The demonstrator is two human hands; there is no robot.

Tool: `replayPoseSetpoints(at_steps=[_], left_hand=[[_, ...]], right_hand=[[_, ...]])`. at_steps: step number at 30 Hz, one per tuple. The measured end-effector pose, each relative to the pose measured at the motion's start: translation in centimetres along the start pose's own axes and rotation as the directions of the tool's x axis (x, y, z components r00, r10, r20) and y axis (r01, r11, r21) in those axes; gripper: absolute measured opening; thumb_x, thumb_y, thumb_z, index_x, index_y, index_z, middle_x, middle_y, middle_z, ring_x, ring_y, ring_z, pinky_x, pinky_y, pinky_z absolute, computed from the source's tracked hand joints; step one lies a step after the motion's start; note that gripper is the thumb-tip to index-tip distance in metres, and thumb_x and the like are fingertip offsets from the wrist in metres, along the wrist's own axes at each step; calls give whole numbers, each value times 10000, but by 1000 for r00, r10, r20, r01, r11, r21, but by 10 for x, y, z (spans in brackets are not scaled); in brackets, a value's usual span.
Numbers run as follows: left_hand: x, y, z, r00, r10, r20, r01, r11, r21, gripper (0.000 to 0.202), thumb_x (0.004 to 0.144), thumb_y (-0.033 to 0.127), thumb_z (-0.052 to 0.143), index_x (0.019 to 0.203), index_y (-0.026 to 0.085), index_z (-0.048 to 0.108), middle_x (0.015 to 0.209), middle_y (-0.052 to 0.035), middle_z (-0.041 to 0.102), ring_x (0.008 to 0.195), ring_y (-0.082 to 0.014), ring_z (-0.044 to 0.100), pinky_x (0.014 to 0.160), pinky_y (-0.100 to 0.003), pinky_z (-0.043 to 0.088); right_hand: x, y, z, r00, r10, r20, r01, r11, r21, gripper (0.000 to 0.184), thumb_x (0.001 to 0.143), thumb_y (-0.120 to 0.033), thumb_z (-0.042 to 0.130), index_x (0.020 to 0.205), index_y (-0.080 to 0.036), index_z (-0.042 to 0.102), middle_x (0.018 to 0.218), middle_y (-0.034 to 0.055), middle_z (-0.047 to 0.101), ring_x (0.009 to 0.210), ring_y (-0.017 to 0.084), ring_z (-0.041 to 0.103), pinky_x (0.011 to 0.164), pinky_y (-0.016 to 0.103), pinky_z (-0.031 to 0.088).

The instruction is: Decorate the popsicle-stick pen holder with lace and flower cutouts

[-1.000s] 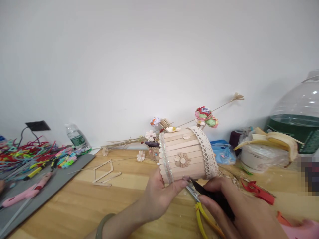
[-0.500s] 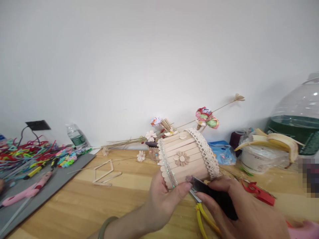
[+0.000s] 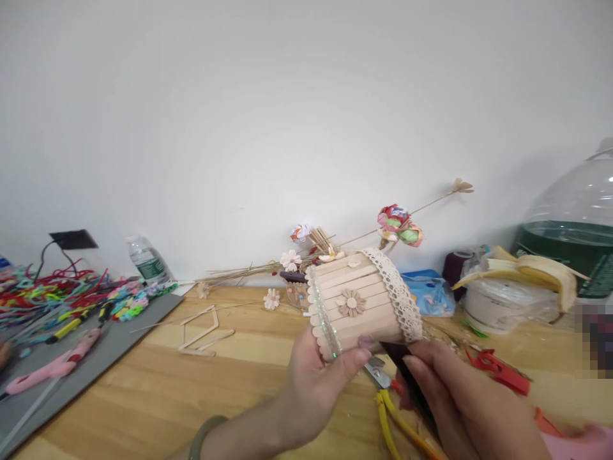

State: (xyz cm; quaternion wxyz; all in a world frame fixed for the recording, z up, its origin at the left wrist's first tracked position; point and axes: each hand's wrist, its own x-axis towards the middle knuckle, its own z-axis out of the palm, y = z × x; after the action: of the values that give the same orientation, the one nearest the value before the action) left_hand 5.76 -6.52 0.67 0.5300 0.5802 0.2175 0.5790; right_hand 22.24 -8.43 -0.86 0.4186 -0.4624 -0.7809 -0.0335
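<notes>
A round craft-stick pot (image 3: 378,297) is held tilted on its side by my left hand (image 3: 316,380), fingers behind it and thumb on its lower face. It has lace trim (image 3: 395,287) round one end, a glittery ribbon (image 3: 328,326) near the other, and a wooden flower (image 3: 352,303) on its side. In my right hand (image 3: 460,383) is a flat black tool with a slanted tip (image 3: 397,352), just below the lace end; its exact kind is hard to make out. Behind the hands lies a yellow-handled cutting tool (image 3: 385,418) with metal jaws.
Loose craft sticks (image 3: 198,342) lie left of the pot, and dried and paper flowers (image 3: 400,223) behind it. A grey mat (image 3: 119,358) bears a pink glue gun (image 3: 52,370) and colourful pipe cleaners. To the right are a banana peel (image 3: 546,271), a large bottle (image 3: 569,236) and a red clip (image 3: 498,370).
My right hand has drawn the black tool back from my left thumb, rightward, and turned it so it looks narrower. The pot has barely moved in my left hand.
</notes>
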Motion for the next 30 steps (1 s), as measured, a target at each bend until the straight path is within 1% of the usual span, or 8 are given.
replayPoseSetpoints(at_steps=[3, 5, 8, 11, 16, 21, 26, 30], left_hand=[[-4, -4, 3, 1000, 15, -24, -15, 1000, 13, 233, 781, 169, 633, 1007, 214, 664, 1065, -23, 700, 1005, -164, 633, 896, -239, 495], [-7, -7, 5, 999, 23, -47, -21, 999, 28, 271, 795, 189, 618, 1064, 200, 645, 1087, -43, 690, 1035, -169, 619, 922, -244, 481], [-11, -9, 8, 998, 18, -68, -15, 999, 40, 320, 802, 190, 608, 1121, 210, 617, 1109, -45, 681, 1053, -166, 610, 936, -238, 471], [-14, -10, 12, 995, 2, -101, -1, 1000, 11, 360, 793, 195, 618, 1152, 217, 598, 1124, -49, 674, 1067, -179, 604, 938, -251, 475], [-17, -11, 17, 980, -33, -197, 25, 999, -42, 401, 761, 217, 655, 1157, 191, 595, 1138, -77, 664, 1085, -213, 595, 936, -280, 483], [-18, -11, 19, 975, -40, -221, 22, 996, -84, 377, 746, 204, 669, 1119, 196, 620, 1102, -65, 683, 1039, -190, 622, 914, -251, 491], [-17, -10, 21, 968, -40, -248, 6, 991, -136, 338, 725, 169, 688, 1058, 210, 655, 1027, -43, 715, 969, -166, 652, 879, -227, 507], [-16, -8, 22, 968, -43, -246, 4, 988, -156, 337, 717, 157, 695, 1046, 219, 661, 1017, -29, 719, 953, -149, 657, 862, -197, 508]], right_hand=[[1, -4, 5, 989, -49, -138, 27, 988, -153, 255, 948, -300, 317, 767, -242, 487, 511, -71, 598, 360, 89, 568, 331, 153, 388], [3, -6, 6, 975, -97, -199, 47, 969, -242, 268, 954, -293, 303, 770, -231, 488, 538, -61, 606, 378, 86, 580, 335, 158, 372], [3, -9, 4, 954, -179, -240, 83, 928, -362, 274, 958, -279, 297, 773, -217, 489, 520, -57, 582, 354, 87, 556, 334, 188, 335], [3, -10, 4, 944, -209, -254, 83, 898, -432, 303, 959, -284, 298, 733, -206, 483, 461, -58, 512, 322, 93, 507, 349, 219, 302], [2, -8, 6, 934, -265, -241, 123, 869, -479, 309, 954, -280, 312, 706, -199, 478, 448, -48, 473, 317, 103, 469, 381, 247, 279], [1, -5, 6, 924, -298, -238, 153, 862, -484, 307, 949, -282, 331, 711, -192, 503, 480, -25, 522, 344, 107, 479, 402, 255, 275], [4, -7, 4, 925, -293, -243, 156, 874, -461, 337, 950, -280, 323, 675, -199, 501, 447, -35, 482, 338, 110, 457, 405, 264, 266], [4, -6, 2, 917, -331, -225, 200, 866, -458, 319, 946, -260, 340, 668, -201, 486, 453, -32, 486, 358, 113, 446, 429, 268, 267]])
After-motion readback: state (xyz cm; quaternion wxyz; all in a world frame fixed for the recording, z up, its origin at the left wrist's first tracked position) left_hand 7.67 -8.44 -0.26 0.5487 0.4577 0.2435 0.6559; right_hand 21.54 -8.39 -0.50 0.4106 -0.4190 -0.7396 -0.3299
